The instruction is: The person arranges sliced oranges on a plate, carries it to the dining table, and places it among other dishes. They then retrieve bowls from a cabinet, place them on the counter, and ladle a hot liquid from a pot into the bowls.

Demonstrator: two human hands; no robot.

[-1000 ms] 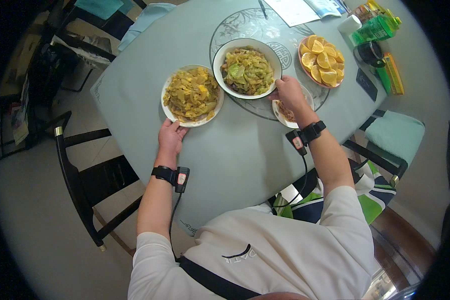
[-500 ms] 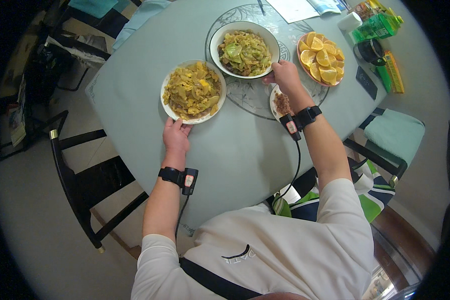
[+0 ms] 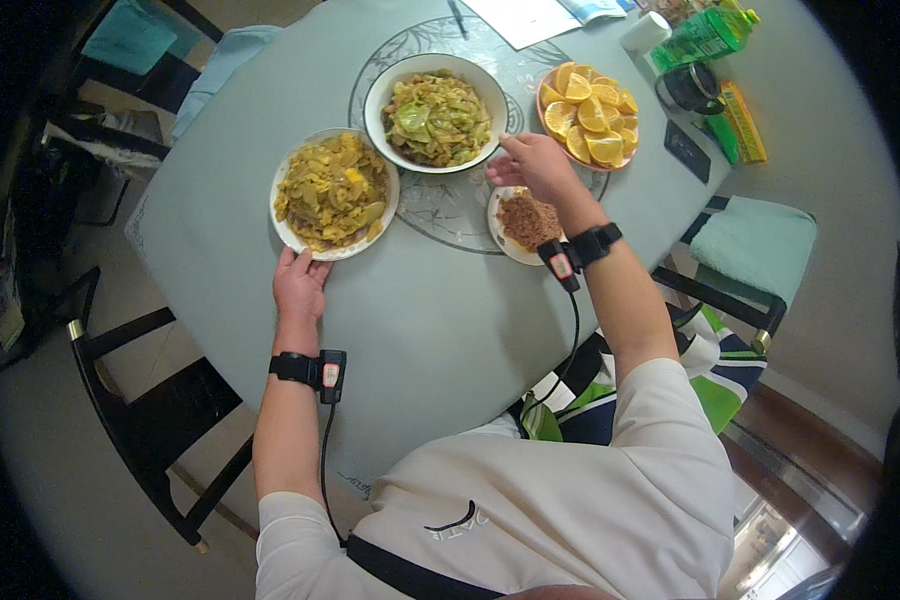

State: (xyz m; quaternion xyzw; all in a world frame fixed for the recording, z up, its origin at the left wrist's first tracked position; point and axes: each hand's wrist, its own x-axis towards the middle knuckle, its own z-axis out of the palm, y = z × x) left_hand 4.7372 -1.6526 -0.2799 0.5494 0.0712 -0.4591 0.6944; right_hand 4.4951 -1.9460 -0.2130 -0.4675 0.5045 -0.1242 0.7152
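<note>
My left hand (image 3: 299, 285) is at the near rim of a round white plate (image 3: 346, 253) heaped with a yellow stir-fried dish. Its thumb rests at the rim and the fingers pinch the edge from below. My right hand (image 3: 538, 168) is at the lower right rim of a white, dark-edged bowl (image 3: 378, 105) of cooked cabbage. One fingertip is at the rim, and the other fingers are apart below it. Partly under my right wrist lies a small plate (image 3: 497, 222) of reddish-brown minced food. Both wrists wear black bands with cabled modules.
Orange wedges (image 3: 595, 115) fill a pink-rimmed plate at the right. Beyond are a dark mug (image 3: 688, 88), a green bottle (image 3: 705, 38), a white cup (image 3: 646, 33) and a phone (image 3: 687, 150). Papers (image 3: 520, 18) lie at the far edge. Black chairs (image 3: 165, 410) stand beside the table (image 3: 400, 330).
My right hand has drawn slightly away from the bowl to the right, uncovering more of the small plate. The left hand stays at its plate. The whole view has shifted.
</note>
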